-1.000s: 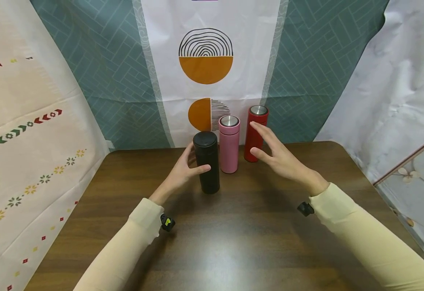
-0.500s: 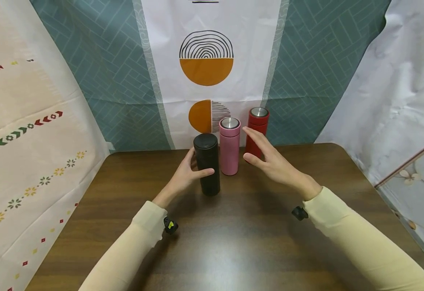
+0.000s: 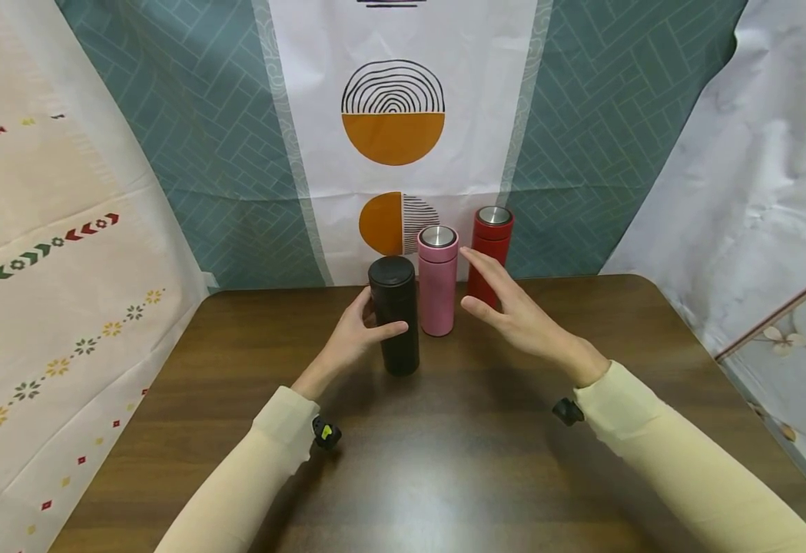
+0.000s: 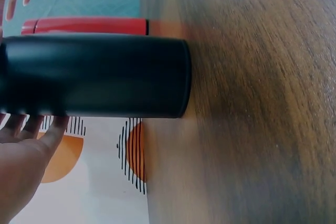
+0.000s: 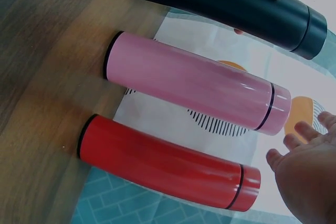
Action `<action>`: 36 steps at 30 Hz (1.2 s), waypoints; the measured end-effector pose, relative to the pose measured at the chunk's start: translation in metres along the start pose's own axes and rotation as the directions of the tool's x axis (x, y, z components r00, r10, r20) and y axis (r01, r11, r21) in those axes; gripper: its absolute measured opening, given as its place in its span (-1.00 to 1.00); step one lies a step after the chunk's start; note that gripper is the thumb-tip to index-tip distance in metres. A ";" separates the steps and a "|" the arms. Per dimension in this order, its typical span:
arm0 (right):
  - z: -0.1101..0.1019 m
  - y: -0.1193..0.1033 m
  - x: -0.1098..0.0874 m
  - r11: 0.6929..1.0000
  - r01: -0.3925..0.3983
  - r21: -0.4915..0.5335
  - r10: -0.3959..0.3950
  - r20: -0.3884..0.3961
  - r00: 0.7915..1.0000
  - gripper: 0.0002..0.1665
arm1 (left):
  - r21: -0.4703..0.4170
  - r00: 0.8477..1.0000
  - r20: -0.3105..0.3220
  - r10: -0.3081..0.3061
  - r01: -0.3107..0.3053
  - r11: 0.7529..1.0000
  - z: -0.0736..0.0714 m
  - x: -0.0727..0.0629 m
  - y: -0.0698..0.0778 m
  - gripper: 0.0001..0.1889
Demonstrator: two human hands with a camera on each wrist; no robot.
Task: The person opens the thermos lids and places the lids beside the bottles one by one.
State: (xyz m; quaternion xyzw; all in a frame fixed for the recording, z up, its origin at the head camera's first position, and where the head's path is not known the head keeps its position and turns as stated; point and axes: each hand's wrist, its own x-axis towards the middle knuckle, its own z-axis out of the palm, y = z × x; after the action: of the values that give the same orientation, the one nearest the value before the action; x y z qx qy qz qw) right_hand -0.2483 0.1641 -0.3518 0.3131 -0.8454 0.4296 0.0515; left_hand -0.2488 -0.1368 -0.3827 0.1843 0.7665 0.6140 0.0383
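Observation:
A black thermos flask (image 3: 400, 355) stands upright at the middle of the table, nearest of the three flasks. My left hand (image 3: 349, 339) holds its left side, thumb across the front and fingers behind. In the left wrist view the fingers (image 4: 53, 132) meet the flask's side. Right behind stands a pink flask (image 3: 437, 299) with a steel-topped lid. My right hand (image 3: 529, 323) hovers with fingers spread and relaxed beside it, holding nothing. It partly covers a red flask (image 3: 491, 252) farther back; the right wrist view shows this red flask (image 5: 163, 158) whole.
The brown wooden table (image 3: 430, 461) ends at a hanging cloth (image 3: 237, 192) with orange half circles on its white strip. A pale patterned cloth (image 3: 43, 307) hangs at the left, a white one (image 3: 755, 192) at the right. Wrist cameras sit under both cuffs.
My right hand has moved left, from in front of the red flask to the right side of the pink one. My left hand has shifted slightly, its thumb farther across the black flask.

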 end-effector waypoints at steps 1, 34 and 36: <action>0.000 0.000 0.000 1.000 -0.001 0.001 0.001 0.000 1.000 -0.12 | 0.000 1.000 -0.005 0.002 -0.002 1.000 0.000 0.001 -0.004 -0.24; -0.006 -0.008 -0.002 1.000 -0.002 0.025 0.002 -0.017 1.000 -0.16 | 0.013 0.999 -0.013 0.049 -0.049 0.999 0.024 0.006 -0.015 -0.23; -0.006 -0.010 -0.002 1.000 0.007 0.027 -0.006 -0.019 1.000 -0.16 | 0.015 0.999 0.001 0.053 -0.053 0.998 0.028 0.005 -0.013 -0.23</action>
State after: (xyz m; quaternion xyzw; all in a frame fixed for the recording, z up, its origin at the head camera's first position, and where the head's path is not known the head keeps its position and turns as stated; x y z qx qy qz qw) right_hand -0.2419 0.1655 -0.3415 0.3125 -0.8379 0.4439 0.0567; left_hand -0.2490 -0.1120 -0.4013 0.2049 0.7659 0.6091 0.0208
